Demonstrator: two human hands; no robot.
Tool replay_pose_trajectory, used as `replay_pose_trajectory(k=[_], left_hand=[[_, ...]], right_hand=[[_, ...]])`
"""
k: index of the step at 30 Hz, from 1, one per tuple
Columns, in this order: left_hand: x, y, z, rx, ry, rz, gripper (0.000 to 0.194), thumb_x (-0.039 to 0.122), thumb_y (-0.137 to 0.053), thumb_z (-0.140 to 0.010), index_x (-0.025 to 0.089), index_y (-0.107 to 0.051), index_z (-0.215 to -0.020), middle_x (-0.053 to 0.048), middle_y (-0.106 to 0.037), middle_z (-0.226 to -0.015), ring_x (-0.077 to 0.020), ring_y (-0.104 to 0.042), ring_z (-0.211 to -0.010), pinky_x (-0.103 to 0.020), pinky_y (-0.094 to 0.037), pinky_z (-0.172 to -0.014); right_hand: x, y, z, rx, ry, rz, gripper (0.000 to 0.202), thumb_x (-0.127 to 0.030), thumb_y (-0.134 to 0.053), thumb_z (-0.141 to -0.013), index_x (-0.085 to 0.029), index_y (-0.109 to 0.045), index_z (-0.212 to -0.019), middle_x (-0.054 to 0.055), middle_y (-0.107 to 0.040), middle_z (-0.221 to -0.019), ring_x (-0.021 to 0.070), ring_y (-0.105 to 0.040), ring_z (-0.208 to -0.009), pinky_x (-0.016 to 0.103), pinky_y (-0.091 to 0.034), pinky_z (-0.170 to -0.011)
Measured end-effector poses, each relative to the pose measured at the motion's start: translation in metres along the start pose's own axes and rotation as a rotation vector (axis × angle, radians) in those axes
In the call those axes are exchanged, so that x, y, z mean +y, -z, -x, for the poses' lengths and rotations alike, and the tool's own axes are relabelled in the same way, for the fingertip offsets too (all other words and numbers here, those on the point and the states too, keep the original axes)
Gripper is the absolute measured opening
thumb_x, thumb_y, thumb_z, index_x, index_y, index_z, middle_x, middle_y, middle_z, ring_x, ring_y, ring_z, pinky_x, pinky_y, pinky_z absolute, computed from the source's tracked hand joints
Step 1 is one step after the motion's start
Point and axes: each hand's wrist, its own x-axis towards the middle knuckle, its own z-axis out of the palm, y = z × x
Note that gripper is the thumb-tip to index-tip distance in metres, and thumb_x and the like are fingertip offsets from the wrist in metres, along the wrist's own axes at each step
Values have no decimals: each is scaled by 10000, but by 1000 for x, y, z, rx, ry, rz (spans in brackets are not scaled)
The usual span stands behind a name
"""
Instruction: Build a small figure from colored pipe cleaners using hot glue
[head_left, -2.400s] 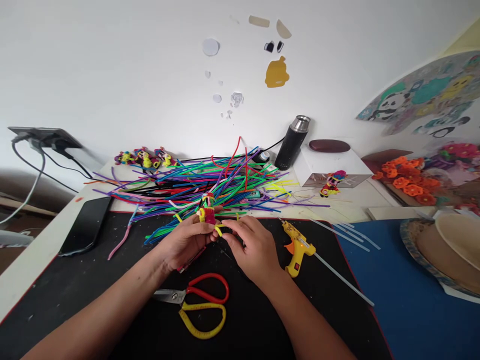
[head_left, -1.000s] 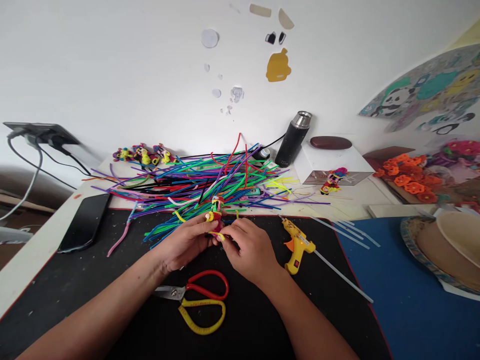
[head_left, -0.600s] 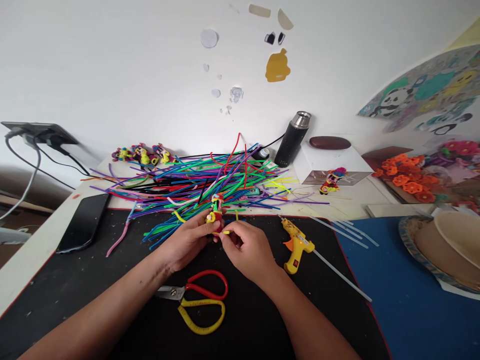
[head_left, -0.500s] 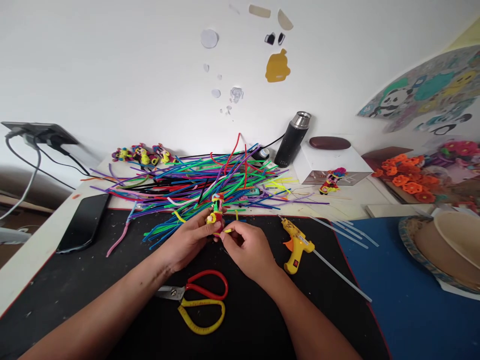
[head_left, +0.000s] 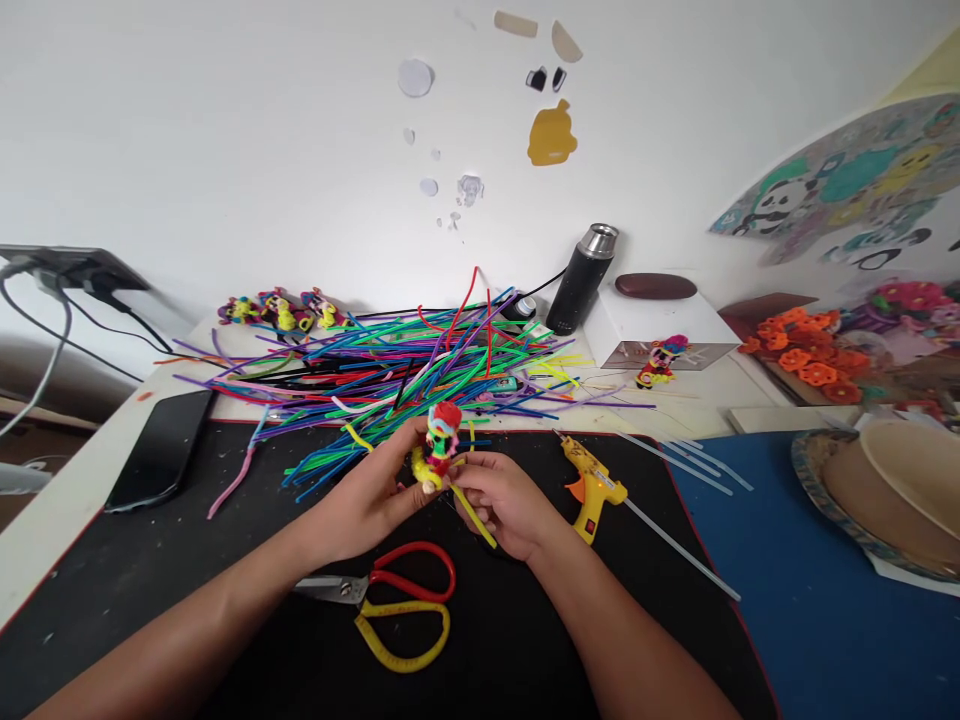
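Note:
My left hand (head_left: 379,492) is closed around a small pipe-cleaner figure (head_left: 441,440) with a red top, green and pink parts and a yellow curl. Beside it, my right hand (head_left: 504,500) pinches a yellow pipe cleaner (head_left: 474,517) against the figure's lower side, its free end pointing down toward me. The figure's base is partly hidden by my fingers. Below the hands lie scissors (head_left: 405,606) with one red and one yellow handle. A yellow hot glue gun (head_left: 596,483) with a clear glue stick rests to the right of my right hand.
A heap of coloured pipe cleaners (head_left: 390,360) spreads along the back. Finished figures (head_left: 277,310) sit at the back left, another figure (head_left: 663,360) by the white box (head_left: 667,325). A phone (head_left: 161,450), a black flask (head_left: 583,280) and a bowl-like container (head_left: 885,500) stand around the black mat (head_left: 510,650).
The figure has turned and tilted in my left hand, so its red top now shows toward me. My right hand has rotated, and the yellow pipe cleaner's long end now shows.

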Motion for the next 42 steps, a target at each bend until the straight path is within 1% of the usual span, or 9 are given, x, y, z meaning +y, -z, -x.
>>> replay_pose_trajectory(k=[3, 6, 11, 16, 22, 26, 29, 34, 42], left_hand=[[3, 2, 2, -28, -13, -53, 569, 145, -878, -780, 254, -718, -1316, -87, -690, -1259, -299, -591, -1194, -302, -470, -1028], [4, 0, -3, 25, 69, 148, 537, 184, -885, -794, 245, -720, -1302, -73, -707, -1188, -275, -604, -1150, -289, -488, -989], [2, -5, -19, 124, 234, 529, 399, 280, -930, -771, 202, -769, -1128, -36, -708, -957, -184, -606, -856, -261, -509, -770], [-1, -3, -28, 218, 258, 736, 277, 283, -925, -775, 157, -796, -985, -59, -716, -900, -191, -625, -826, -285, -521, -678], [0, -9, -37, 150, 250, 804, 294, 297, -900, -814, 159, -808, -1057, -61, -723, -897, -183, -629, -804, -288, -541, -662], [-1, -17, -44, 112, 279, 815, 414, 380, -921, -791, 142, -808, -1110, -73, -728, -918, -192, -640, -836, -290, -559, -697], [-5, -22, -47, 95, 289, 826, 414, 418, -919, -788, 148, -810, -1083, -73, -731, -950, -186, -633, -837, -288, -559, -691], [-11, -25, -44, 94, 296, 824, 370, 429, -901, -813, 178, -807, -1068, -60, -742, -998, -183, -646, -867, -286, -557, -701], [-13, -27, -42, 85, 315, 770, 382, 448, -911, -797, 177, -820, -1051, -78, -750, -1037, -206, -652, -937, -283, -557, -743]], right_hand=[[2, 2, -2, -63, -31, -66, 323, -356, -870, -669, -195, -602, -749, -152, -293, -477, 46, -179, -412, 221, -88, -415], [5, 2, -2, -27, 0, -16, 321, -395, -854, -722, -191, -610, -766, -140, -334, -488, 49, -217, -408, 211, -120, -398], [4, -1, -1, 68, 192, 178, 381, -539, -797, -810, -189, -645, -809, -85, -485, -528, 74, -366, -427, 203, -245, -403], [2, 0, -1, 128, 302, 265, 383, -552, -765, -833, -191, -689, -933, -80, -495, -557, 88, -384, -453, 208, -255, -413], [9, 6, -7, 180, 494, 325, 344, -523, -735, -896, -195, -714, -997, -59, -510, -628, 95, -379, -478, 236, -289, -442], [8, 9, -8, 246, 608, 372, 299, -470, -710, -930, -192, -747, -1034, -16, -597, -706, 116, -433, -540, 252, -332, -496], [5, 9, -7, 301, 670, 412, 250, -432, -705, -928, -195, -739, -999, 11, -670, -779, 135, -504, -605, 265, -388, -557], [5, 10, -9, 280, 694, 432, 186, -384, -711, -921, -203, -714, -964, 18, -712, -824, 177, -650, -713, 286, -475, -657], [9, 10, -9, 280, 728, 477, 138, -359, -688, -947, -224, -675, -921, 9, -728, -812, 197, -718, -744, 290, -520, -682]])
